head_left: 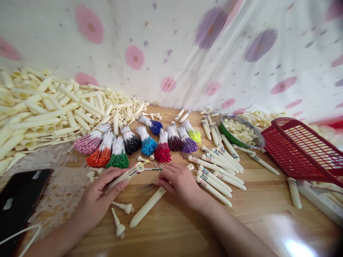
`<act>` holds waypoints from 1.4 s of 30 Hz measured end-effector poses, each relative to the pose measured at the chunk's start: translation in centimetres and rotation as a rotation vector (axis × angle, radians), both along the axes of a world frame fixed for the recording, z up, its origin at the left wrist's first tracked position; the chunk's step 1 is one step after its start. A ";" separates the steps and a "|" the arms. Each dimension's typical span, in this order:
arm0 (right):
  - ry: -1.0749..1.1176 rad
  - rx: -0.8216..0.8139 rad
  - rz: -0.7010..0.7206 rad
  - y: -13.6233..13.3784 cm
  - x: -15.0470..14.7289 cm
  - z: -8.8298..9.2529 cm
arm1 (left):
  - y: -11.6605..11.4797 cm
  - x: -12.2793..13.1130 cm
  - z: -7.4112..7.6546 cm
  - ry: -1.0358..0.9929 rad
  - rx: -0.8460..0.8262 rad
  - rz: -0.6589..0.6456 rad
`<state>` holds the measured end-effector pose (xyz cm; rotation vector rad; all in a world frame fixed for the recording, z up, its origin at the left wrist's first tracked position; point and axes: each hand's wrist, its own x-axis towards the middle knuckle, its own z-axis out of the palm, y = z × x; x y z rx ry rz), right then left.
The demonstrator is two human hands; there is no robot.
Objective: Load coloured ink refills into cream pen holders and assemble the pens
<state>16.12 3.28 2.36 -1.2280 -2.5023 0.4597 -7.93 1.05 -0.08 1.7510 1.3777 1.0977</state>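
My left hand (99,194) is closed round a cream pen barrel (125,175) that points up and to the right, with thin refills sticking out of its open end. My right hand (180,184) lies fingers-down on the wooden table (262,210), pinching at thin refills (147,186) beside a second cream barrel (147,208). Just beyond both hands stand bundles of coloured refills: pink (88,142), orange (100,155), green (118,157), black (131,141), blue (147,142), red (162,150) and purple (186,142).
A big heap of cream barrels (40,107) fills the left. Finished pens (217,171) lie right of my hand. A green bowl of small parts (241,132) and a red basket (302,150) sit at right. A black phone (18,200) lies at lower left. Two cream tips (119,221) lie near me.
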 end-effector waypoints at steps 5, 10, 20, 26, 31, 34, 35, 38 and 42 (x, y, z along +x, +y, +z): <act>-0.243 0.023 0.183 1.0 -1.3 -0.8 | 0.3 -0.2 -0.3 -0.001 -0.017 -0.053; -0.356 0.129 0.249 1.5 -2.2 -1.7 | -0.3 0.4 0.1 -0.240 -0.278 -0.208; 0.128 -0.003 -0.042 0.7 0.9 2.0 | -1.1 1.2 0.3 -0.510 -0.475 -0.351; 0.296 0.227 0.051 -0.6 2.0 4.8 | -0.4 0.5 0.2 -0.243 -0.307 -0.426; 0.227 0.345 0.194 -1.7 2.0 5.7 | -0.6 -0.6 -1.3 -0.010 -0.193 -0.410; 0.178 0.372 0.219 -1.9 2.0 5.6 | -0.7 -0.7 -1.5 0.024 -0.174 -0.427; 0.159 0.384 0.216 -1.9 1.9 5.6 | -0.8 -0.6 -1.4 0.022 -0.173 -0.428; 0.128 0.396 0.212 -1.7 1.9 5.6 | -0.8 -0.2 -0.9 0.000 -0.187 -0.415; 0.112 0.368 0.209 -1.6 1.8 5.6 | -0.8 0.1 -0.5 -0.009 -0.201 -0.418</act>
